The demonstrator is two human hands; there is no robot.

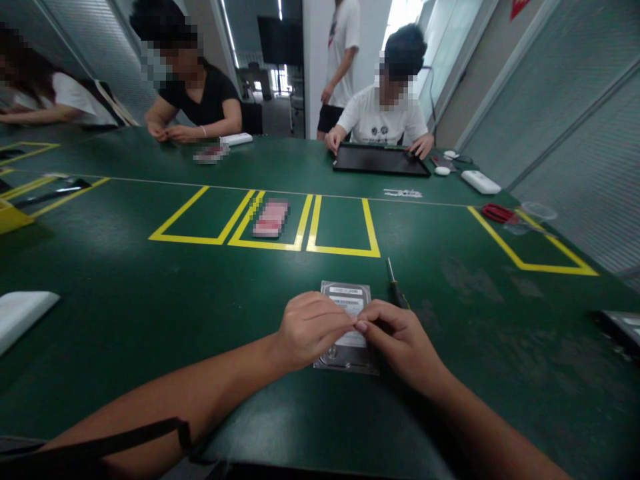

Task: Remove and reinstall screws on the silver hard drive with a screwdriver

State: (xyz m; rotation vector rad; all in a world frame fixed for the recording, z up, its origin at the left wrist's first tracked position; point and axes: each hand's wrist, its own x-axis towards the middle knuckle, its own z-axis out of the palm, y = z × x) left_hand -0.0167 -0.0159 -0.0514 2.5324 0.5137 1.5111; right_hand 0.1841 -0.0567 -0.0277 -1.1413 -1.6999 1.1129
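Observation:
A silver hard drive (347,300) with a white label lies flat on the green table (150,300) right in front of me. My left hand (310,328) and my right hand (400,340) are both over its near half, fingers curled and fingertips pinched together where they meet above the label. What the fingertips hold, if anything, is too small to make out. A screwdriver (395,285) with a dark shaft lies just right of the drive, partly hidden behind my right hand.
Yellow tape boxes (310,227) mark the table's middle; a pink blurred object (271,219) lies in one. A white item (23,313) sits at left, a red cable (500,213) and clear cup (537,212) at right. Other people sit across, one at a dark panel (381,161).

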